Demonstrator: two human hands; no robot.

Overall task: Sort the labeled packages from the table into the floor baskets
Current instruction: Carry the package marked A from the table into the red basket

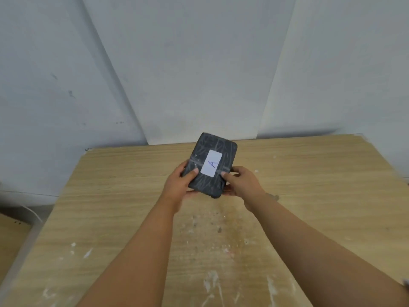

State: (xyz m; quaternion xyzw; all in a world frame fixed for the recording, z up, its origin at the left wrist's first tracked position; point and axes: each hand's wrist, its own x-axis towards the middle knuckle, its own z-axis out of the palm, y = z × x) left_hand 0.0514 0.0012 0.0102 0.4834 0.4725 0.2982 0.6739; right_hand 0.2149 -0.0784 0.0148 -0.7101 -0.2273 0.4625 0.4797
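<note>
A dark grey wrapped package (pixel 215 149) with a white label marked "A" is held tilted up above the wooden table (pixel 309 196). My left hand (pixel 180 187) grips its lower left edge, thumb on the front face. On the lower right edge sits my right hand (pixel 241 182), its thumb beside the label. No basket is in view.
The table top carries white paint smears and specks near the front. White panels (pixel 199 74) lean against the grey wall behind the table. The table's left edge (pixel 44 222) drops to the floor, where a thin white cable lies.
</note>
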